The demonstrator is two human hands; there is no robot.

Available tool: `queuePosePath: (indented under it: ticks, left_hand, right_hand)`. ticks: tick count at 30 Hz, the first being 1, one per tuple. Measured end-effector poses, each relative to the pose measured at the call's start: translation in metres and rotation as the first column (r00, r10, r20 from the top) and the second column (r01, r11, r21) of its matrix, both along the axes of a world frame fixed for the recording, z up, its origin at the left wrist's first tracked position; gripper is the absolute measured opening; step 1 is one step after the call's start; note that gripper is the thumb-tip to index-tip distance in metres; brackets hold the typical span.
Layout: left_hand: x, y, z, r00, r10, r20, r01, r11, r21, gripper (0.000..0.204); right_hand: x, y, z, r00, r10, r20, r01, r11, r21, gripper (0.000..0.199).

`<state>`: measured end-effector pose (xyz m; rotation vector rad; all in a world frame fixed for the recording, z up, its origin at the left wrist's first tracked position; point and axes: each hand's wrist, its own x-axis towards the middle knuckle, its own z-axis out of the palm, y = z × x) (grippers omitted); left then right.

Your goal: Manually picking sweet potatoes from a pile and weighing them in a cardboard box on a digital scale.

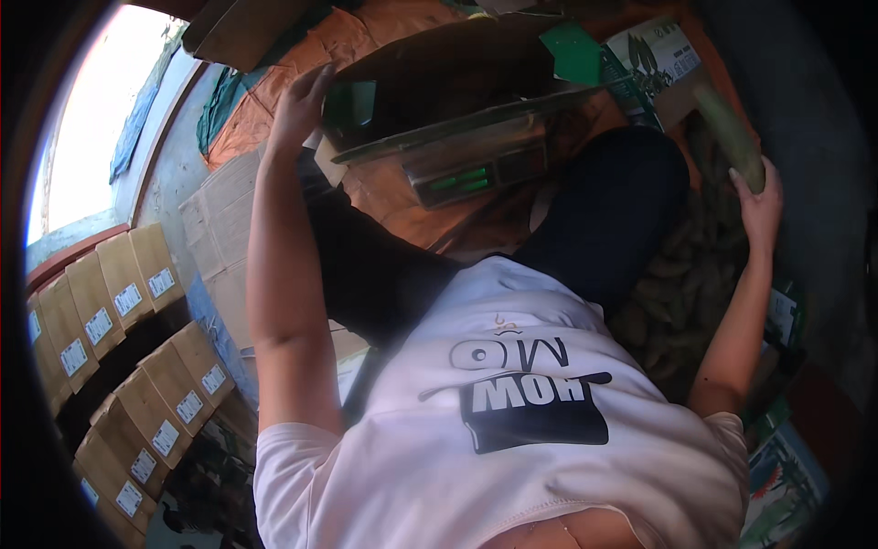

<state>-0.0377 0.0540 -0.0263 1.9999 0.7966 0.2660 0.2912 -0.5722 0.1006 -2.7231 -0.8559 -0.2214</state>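
- While the view is taken steeply downward over a white printed T-shirt (512,430), both bare forearms are seen extended away from the body.
- Left hand (300,108): it is raised at far left, fingers spread and only loosely curved, resting against the left end of a weighing scale (457,137). Nothing is seen enclosed in it; whether the edge is actually gripped cannot be told.
- Weighing scale: it is placed at far centre on an orange tarpaulin (366,37), with a dark flat pan on top and a display panel with green lit segments on the near face.
- Right hand (759,197): it is closed around the lower end of a long green cob-shaped item (732,133), which is held tilted, its upper end pointing far and left.
- A heap of similar brownish-green items (681,284) is noted just below and left of the right hand, beside a dark-trousered leg (613,210).
- A green-and-white printed carton (654,55) is recorded at far right, behind the scale.
- Rows of tan cardboard boxes (128,339) with white labels are stacked at near left, well apart from both hands.
- Flattened cardboard (219,238) is seen between these boxes and the left forearm.
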Motion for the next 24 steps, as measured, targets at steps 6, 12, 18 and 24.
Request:
queuePosePath:
  ticks: [6, 12, 18, 24]
  left_hand:
    - [0.004, -0.024, 0.005, 0.999, 0.015, -0.03, -0.011, 0.993, 0.121, 0.039]
    - [0.008, -0.029, 0.013, 1.0, -0.015, -0.003, 0.016, 0.98, 0.196, 0.03]
    - [0.009, -0.029, 0.009, 0.999, -0.025, -0.038, 0.034, 0.966, 0.254, 0.027]
    - [0.012, -0.02, -0.004, 0.997, 0.042, -0.06, -0.033, 0.99, 0.138, 0.027]
  right_hand:
    - [-0.014, 0.212, 0.062, 0.855, 0.518, -0.018, -0.518, 0.852, -0.08, 0.049]
    - [-0.054, 0.345, -0.012, 0.649, 0.713, -0.263, -0.754, 0.648, -0.106, 0.055]
    - [-0.057, 0.348, -0.017, 0.645, 0.753, -0.128, -0.754, 0.655, 0.051, 0.062]
    - [-0.013, 0.191, 0.006, 0.936, 0.349, 0.05, -0.346, 0.879, 0.328, 0.033]
